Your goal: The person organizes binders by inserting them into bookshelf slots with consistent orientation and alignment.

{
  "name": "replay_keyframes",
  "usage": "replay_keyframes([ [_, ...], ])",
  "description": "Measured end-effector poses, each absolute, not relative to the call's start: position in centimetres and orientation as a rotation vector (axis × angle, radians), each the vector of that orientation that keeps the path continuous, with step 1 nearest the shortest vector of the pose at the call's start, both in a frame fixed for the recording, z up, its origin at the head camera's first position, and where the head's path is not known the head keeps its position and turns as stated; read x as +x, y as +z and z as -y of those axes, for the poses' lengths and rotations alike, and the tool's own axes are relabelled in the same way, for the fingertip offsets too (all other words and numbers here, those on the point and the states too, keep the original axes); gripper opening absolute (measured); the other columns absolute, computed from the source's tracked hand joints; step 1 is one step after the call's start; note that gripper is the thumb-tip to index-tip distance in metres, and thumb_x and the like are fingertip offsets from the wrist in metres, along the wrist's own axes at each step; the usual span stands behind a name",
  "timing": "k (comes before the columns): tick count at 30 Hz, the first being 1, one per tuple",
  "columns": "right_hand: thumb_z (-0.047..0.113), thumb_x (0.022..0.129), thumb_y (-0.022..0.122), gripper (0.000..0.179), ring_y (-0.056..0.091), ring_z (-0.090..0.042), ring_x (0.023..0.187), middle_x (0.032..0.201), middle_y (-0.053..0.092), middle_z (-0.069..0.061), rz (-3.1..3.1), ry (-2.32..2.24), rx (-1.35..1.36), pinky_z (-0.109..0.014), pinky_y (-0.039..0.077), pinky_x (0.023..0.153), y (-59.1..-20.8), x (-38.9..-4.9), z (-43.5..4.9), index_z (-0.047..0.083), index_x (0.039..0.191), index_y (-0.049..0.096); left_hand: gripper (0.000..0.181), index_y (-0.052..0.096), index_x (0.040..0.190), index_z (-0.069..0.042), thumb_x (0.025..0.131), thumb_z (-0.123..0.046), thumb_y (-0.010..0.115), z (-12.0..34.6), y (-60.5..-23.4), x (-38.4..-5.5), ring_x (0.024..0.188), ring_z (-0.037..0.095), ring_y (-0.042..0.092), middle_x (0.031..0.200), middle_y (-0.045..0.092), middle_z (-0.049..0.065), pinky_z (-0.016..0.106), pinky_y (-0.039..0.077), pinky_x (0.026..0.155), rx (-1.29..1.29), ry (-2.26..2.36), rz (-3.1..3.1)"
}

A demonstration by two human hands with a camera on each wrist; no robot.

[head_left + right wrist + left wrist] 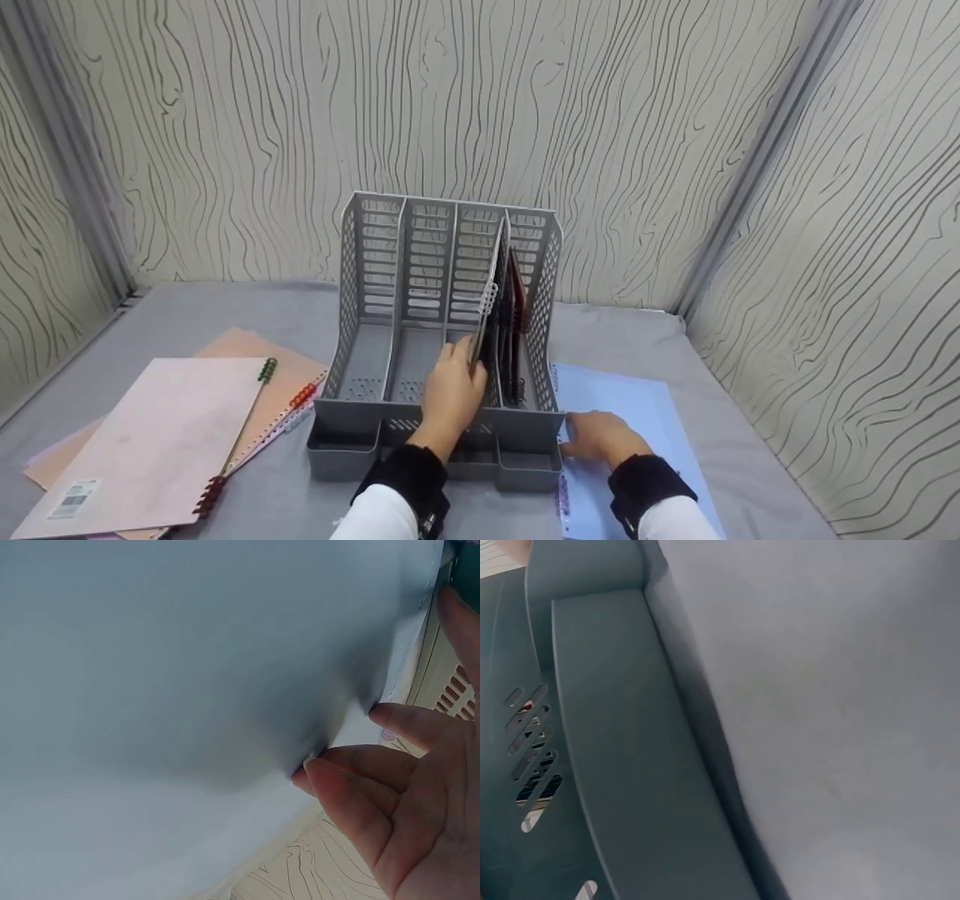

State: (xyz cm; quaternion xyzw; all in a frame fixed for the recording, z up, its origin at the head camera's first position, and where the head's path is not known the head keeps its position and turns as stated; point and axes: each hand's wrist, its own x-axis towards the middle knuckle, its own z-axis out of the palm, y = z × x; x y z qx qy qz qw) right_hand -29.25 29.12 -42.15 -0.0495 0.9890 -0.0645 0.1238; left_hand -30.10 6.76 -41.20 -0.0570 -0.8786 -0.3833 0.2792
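Grey cloth; left grip pinching notebook, right grip loosely touching blue binder.

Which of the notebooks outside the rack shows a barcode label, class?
The pale pink notebook uppermost at left bears the label; the peach notebook beneath and the blue notebook beside the rack show none.
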Motion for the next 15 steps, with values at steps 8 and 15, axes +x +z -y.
replay_keyframes([
  [8, 0.028, 0.079, 0.071, 0.045, 0.055, -0.042, 0.103, 0.105, 0.062, -0.021, -2.880, -0.184, -0.153, -0.056, 0.041, 0.090, -41.7, -29.3, -28.9, 0.001, 0.114, 0.060, 0.041, 0.056, 0.122, -0.004, 0.085, -0.020, 0.062, -6.8, -41.4, -29.9, 0.094, 0.027, 0.058, 0.110, 0.054, 0.010, 0.042, 0.051, 0.077, -0.194, -0.991, 2.303],
  [15, 0.023, 0.078, 0.072, 0.029, 0.058, -0.036, 0.088, 0.090, 0.063, -0.014, -2.848, -0.191, -0.183, -0.053, 0.045, 0.083, -42.0, -28.8, -28.0, 0.002, 0.096, 0.063, 0.058, 0.043, 0.136, -0.007, 0.086, -0.033, 0.059, -5.4, -41.6, -28.5, 0.113, 0.030, 0.049, 0.127, 0.048, 0.014, 0.045, 0.046, 0.088, -0.269, -0.986, 2.449],
])
